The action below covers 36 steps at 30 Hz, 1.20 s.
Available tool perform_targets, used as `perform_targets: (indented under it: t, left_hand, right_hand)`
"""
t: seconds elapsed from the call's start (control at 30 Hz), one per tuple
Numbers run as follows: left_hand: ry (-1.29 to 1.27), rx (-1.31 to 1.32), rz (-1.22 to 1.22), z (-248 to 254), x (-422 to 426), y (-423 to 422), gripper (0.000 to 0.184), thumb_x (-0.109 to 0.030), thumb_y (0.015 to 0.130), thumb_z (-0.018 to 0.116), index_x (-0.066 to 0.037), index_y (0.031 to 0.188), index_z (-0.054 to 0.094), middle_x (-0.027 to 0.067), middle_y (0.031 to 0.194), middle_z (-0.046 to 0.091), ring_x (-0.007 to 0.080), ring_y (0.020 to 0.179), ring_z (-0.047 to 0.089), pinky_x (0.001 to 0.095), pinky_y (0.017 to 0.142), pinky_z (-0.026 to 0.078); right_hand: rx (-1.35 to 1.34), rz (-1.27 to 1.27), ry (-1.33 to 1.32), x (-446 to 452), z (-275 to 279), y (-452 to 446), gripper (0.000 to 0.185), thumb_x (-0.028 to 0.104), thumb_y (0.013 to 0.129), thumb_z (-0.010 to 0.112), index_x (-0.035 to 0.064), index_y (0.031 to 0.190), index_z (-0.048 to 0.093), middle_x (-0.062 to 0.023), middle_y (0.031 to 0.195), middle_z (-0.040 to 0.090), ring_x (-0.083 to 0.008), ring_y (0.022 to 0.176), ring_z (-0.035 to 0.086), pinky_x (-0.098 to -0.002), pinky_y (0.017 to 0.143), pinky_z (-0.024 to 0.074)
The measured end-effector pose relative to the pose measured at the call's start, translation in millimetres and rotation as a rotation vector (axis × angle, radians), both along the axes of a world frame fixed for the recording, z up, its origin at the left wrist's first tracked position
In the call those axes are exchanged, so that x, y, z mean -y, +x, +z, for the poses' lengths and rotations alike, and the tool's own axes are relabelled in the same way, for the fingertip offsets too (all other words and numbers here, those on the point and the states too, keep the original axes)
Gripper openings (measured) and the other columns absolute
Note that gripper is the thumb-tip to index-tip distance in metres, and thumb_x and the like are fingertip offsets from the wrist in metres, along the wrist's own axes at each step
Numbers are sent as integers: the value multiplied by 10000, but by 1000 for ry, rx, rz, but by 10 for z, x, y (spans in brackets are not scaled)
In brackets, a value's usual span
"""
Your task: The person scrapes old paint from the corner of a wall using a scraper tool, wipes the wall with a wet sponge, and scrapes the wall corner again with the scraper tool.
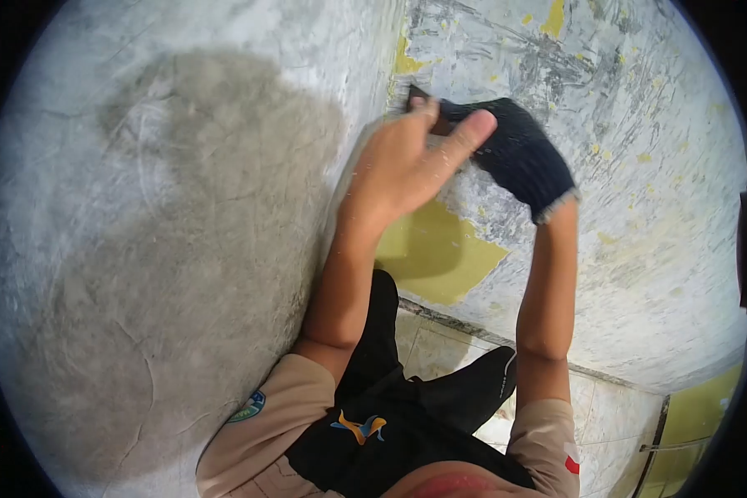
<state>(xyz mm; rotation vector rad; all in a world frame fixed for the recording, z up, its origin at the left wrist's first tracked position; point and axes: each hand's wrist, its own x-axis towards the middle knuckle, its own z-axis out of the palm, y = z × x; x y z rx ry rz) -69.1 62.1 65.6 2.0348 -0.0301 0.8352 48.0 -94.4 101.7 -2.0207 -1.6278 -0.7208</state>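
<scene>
In the corner where two walls meet, a dark flat-bladed scraper [415, 94] is against the patchy wall [639, 91]. My right hand [519, 153], in a dark knit glove, is closed around its handle, which is mostly hidden. My bare left hand [402, 162] reaches in from the other side. Its fingertips press at the blade, and its thumb lies across toward the glove; most of its fingers are hidden behind the palm. The wall under the hands is mottled grey-white, with a bare yellow patch [473, 261] below them.
A grey plastered wall [183, 290] stands close along my left arm, with shadows on it. Below, pale floor tiles [606, 411] show around my dark-clothed legs. Another yellow surface [689, 432] is at the lower right. Small yellow spots dot the patchy wall.
</scene>
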Motion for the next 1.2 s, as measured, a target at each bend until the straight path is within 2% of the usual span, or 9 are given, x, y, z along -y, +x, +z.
perform_targets:
  t: [0.2,0.47,0.53,0.6,0.73,0.8,0.93,1.1,1.2]
  left_hand:
    - [0,-124,25,57,67,-55,1125,-811,881,446,200,1375,441,396,1412,458,427,1388,440,396,1145,343]
    - [-35,31,48,-72,155,35,1084,-786,916,397,183,1402,415,400,1439,419,438,1410,404,405,1157,316]
    - [-70,-7,70,-33,115,17,1078,-784,924,384,180,1406,412,394,1461,396,434,1419,391,401,1168,300]
    - [-62,19,9,-52,112,21,1074,-782,931,369,178,1412,404,394,1478,372,435,1426,378,391,1175,290]
    - [2,-21,84,-63,165,58,1075,-782,934,361,173,1424,392,379,1493,366,424,1444,355,390,1187,271]
    - [-78,118,-79,-139,131,95,1088,-793,923,373,166,1437,380,367,1514,346,407,1469,316,397,1200,245]
    - [-109,164,-17,-50,269,129,1199,-839,842,469,205,1422,361,389,1516,314,425,1448,343,414,1188,282]
    - [-136,165,-156,-62,230,98,1185,-831,846,475,204,1416,375,403,1506,311,433,1426,378,421,1170,315]
    - [7,149,-21,-79,285,139,1104,-800,917,375,187,1412,399,392,1488,359,433,1451,337,394,1198,248]
  right_hand:
    - [-168,-86,-203,-94,193,-92,183,199,902,602,46,932,696,-201,933,669,-389,888,619,-461,776,501]
    - [26,182,131,-94,-139,158,188,217,904,602,58,944,695,-195,878,670,-394,856,623,-467,767,497]
    - [-42,-20,-2,-86,102,-194,281,131,892,634,0,1127,713,-134,912,708,-267,804,628,-378,763,526]
    - [-751,-292,-118,-32,514,-498,290,131,893,636,23,1150,717,-144,982,708,-275,853,633,-390,783,518]
    - [74,-18,24,-128,-25,-34,291,258,898,631,10,1026,712,-212,954,709,-398,901,652,-462,800,510]
    - [-373,-41,30,48,180,-97,309,270,903,621,21,1060,717,-208,987,703,-396,919,641,-457,814,512]
    - [81,24,89,-49,103,70,329,278,906,614,56,1116,735,-213,1022,709,-388,941,658,-435,851,522]
    - [-230,-51,-24,123,367,-208,314,275,910,616,40,1079,738,-208,950,720,-379,886,684,-397,804,541]
    - [57,-67,-65,37,328,-144,288,255,911,611,29,1037,738,-201,936,721,-372,883,681,-415,802,531]
